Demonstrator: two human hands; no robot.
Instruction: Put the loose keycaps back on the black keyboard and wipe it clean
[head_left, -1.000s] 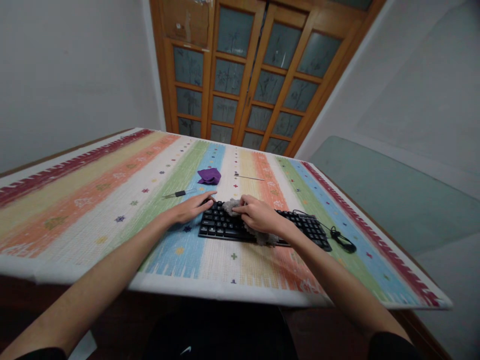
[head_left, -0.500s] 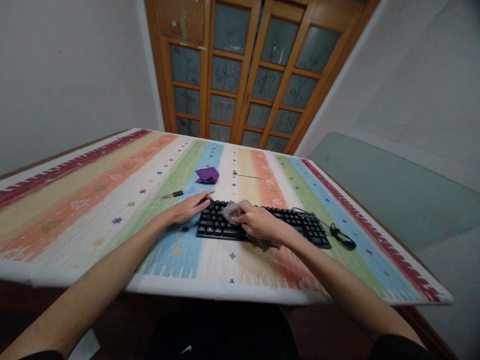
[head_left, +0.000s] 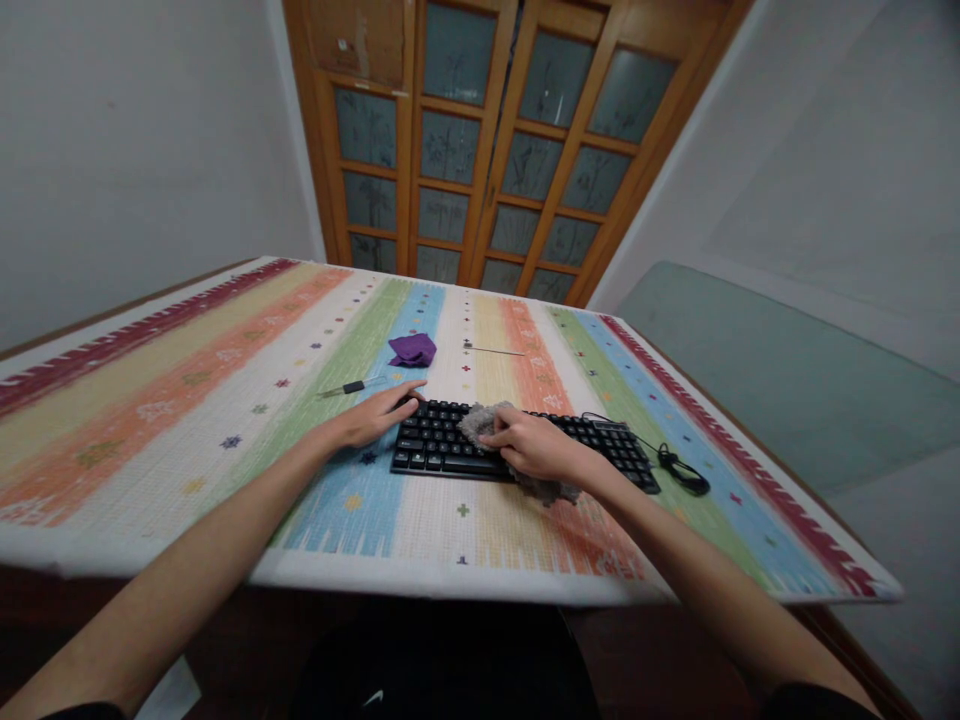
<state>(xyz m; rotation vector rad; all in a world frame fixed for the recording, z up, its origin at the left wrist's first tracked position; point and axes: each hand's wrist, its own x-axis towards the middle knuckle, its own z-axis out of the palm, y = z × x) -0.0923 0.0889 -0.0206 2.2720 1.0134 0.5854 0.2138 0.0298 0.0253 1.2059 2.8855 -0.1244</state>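
A black keyboard (head_left: pixel 427 442) lies on the striped tablecloth, its long side facing me. My left hand (head_left: pixel 375 415) holds its upper left corner, thumb at the side edge and fingers at the back edge. On the middle keys, my right hand (head_left: pixel 534 443) is closed on a bunched grey fluffy cloth (head_left: pixel 477 424). Part of the cloth pokes out under the hand and hangs past the keyboard's front edge. The right palm and wrist hide some keys.
Behind the keyboard lie a crumpled purple cloth (head_left: pixel 412 350) and a thin rod-like tool (head_left: pixel 495 350). A small brush-like tool with a black middle (head_left: pixel 352 387) is left of them. The keyboard's coiled cable (head_left: pixel 682 470) rests at right. Wooden glazed doors (head_left: pixel 480 150) stand beyond the table.
My right hand has slid a little to the right along the keys with the grey cloth. My left hand stays at the keyboard's corner.
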